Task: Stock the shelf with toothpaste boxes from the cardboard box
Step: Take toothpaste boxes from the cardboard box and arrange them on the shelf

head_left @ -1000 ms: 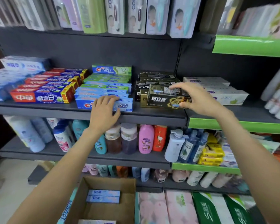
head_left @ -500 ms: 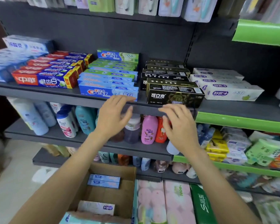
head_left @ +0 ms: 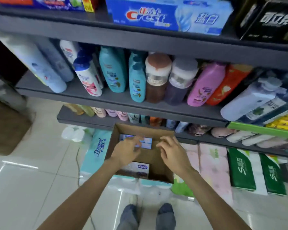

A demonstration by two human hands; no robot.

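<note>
This is a shop aisle for toiletries. Dark metal shelves [head_left: 140, 42] carry rows of toothpaste boxes [head_left: 166, 17] and shampoo bottles [head_left: 113, 70], with what look like packs of tissue paper [head_left: 241, 170] stacked below, all above a pale tiled floor [head_left: 32, 180].

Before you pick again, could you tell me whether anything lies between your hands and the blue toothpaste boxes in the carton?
Nothing visible does: the left hand is already over the blue toothpaste boxes inside the open cardboard box.

Matt brown cardboard box [head_left: 161, 170], glossy tiled floor [head_left: 40, 163]
</note>
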